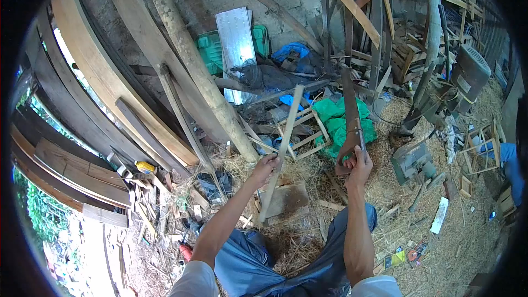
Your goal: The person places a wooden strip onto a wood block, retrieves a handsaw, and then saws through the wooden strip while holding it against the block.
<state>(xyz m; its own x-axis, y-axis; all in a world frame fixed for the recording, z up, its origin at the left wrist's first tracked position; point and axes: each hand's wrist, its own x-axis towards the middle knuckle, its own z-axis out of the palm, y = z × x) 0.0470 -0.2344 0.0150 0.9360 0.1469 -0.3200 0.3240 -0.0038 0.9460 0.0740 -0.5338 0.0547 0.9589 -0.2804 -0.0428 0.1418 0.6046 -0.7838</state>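
Note:
My left hand (266, 168) is closed around a thin pale wooden strip (285, 132), which slants upward away from me. In my right hand (358, 168) is what looks like a handsaw (350, 104), its long brown blade pointing up and away; the fingers cover part of its handle. The strip and the saw are apart. Below the strip, between my knees, a wooden block (289, 200) rests on the ground. A small slatted wooden frame (308, 135) lies just beyond my hands.
Long boards (115, 71) and a round pole (192, 55) lean at the left. Green plastic sheeting (330, 113) lies ahead. A machine (470, 74), a metal vise-like tool (412, 162) and a wooden stool frame (481, 148) stand at right. Shavings cover the ground.

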